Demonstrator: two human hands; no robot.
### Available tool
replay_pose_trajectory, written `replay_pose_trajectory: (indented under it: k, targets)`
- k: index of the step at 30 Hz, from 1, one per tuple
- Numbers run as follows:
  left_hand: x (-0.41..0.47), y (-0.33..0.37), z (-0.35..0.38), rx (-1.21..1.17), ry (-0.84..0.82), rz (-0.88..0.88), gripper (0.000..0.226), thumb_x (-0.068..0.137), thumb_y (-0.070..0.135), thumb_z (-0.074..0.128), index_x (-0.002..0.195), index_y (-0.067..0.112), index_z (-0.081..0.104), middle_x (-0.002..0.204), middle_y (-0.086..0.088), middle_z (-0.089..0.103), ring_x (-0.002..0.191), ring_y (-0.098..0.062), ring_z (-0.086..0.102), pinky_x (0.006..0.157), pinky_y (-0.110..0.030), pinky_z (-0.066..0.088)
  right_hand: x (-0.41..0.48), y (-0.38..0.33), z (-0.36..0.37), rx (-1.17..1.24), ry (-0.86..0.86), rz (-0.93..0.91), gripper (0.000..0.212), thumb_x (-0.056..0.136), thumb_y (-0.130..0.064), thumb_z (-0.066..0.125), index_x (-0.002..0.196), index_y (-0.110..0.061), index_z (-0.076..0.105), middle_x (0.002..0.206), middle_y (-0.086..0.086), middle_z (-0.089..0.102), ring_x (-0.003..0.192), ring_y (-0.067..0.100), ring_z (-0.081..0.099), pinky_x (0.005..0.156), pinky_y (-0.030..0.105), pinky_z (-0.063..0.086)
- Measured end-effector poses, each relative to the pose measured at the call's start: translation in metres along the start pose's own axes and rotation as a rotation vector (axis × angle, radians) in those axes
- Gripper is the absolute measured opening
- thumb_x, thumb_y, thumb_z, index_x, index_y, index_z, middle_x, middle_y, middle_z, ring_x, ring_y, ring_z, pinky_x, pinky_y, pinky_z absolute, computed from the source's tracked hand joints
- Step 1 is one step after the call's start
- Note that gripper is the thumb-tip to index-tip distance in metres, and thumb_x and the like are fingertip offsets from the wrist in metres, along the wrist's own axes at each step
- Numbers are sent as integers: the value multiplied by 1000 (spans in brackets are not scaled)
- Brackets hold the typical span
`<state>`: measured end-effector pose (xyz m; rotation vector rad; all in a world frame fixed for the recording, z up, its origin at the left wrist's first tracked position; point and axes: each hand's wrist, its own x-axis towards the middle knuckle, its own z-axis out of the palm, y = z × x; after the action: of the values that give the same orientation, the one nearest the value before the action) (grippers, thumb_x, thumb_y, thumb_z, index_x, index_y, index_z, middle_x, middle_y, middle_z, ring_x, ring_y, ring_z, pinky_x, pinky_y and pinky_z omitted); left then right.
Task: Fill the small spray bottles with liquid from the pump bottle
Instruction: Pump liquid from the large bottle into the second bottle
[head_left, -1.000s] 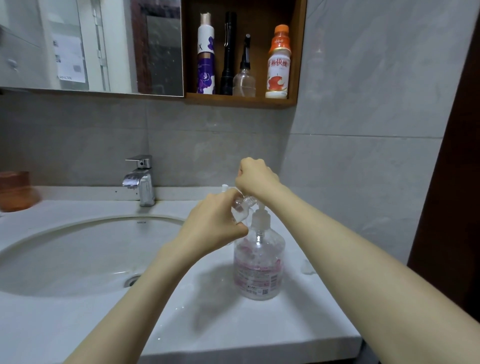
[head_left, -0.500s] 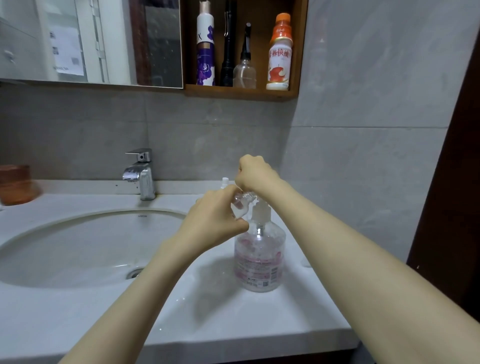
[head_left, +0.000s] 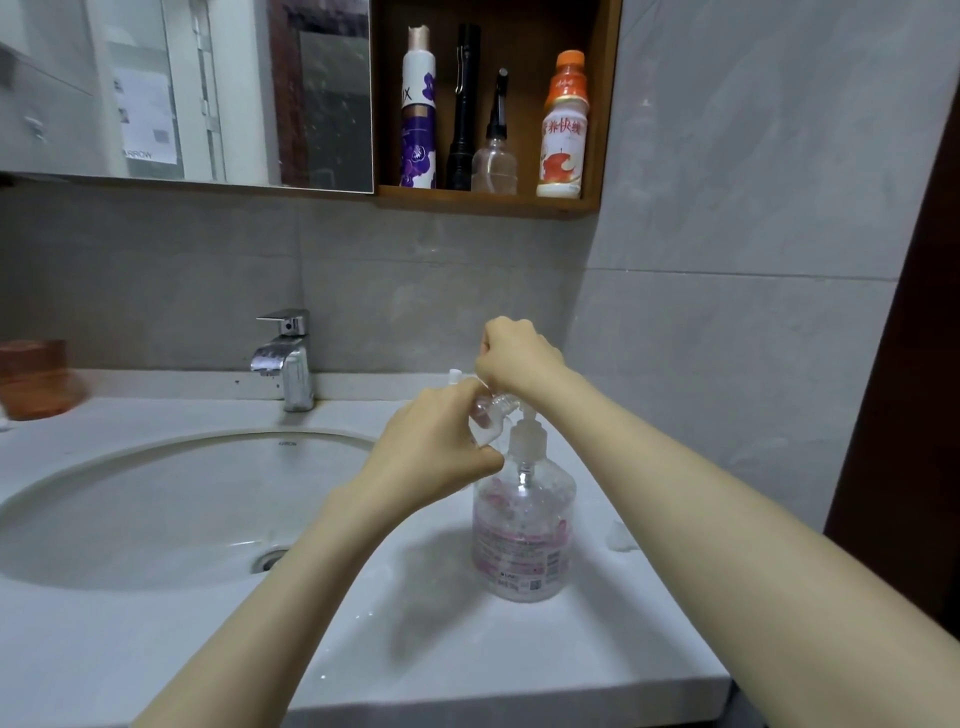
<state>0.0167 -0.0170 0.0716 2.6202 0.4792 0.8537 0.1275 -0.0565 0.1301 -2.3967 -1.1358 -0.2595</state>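
A clear pump bottle (head_left: 523, 530) with a pink label stands on the white counter (head_left: 467, 654) right of the basin. My left hand (head_left: 436, 447) grips a small clear spray bottle (head_left: 491, 415), tilted with its open neck under the pump spout. My right hand (head_left: 517, 358) is a fist on top of the pump head, which it hides. A small white cap tip (head_left: 455, 375) shows behind my left hand.
The sink basin (head_left: 171, 504) and a chrome tap (head_left: 288, 358) lie to the left. An orange-brown cup (head_left: 34, 379) stands at the far left. A wooden shelf (head_left: 488, 200) above holds several bottles. The tiled wall closes in on the right.
Both hands and the bottles stay in the same pose; only the head camera shifted slightly, so the scene sits a little differently in frame.
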Motion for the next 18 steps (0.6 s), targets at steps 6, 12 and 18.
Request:
replay_pose_trajectory:
  k: [6,12,18]
  targets:
    - [-2,2,2,-14,4,-2,40,67,13,61,106,15,57,91,13,61,92,-21,62,78,-41,51,0,1,2,5,8,-3,25,85,-7,44,108,-8,55,117,13,54,88,32,50,74,34,41]
    - [-6,-1,8,-68,-7,-26,54,53,31,50,104,19,57,92,13,64,86,-19,63,77,-43,52,-3,4,10,-62,-83,28,17,88,-8,49,105,-11,52,122,13,51,99,35,54,74,32,39]
    - [-4,2,5,-49,-2,-39,50,52,31,49,99,17,56,87,16,61,82,-18,62,76,-42,53,-4,3,4,-57,73,-26,26,88,-5,43,112,-7,52,120,14,52,106,35,53,76,33,37]
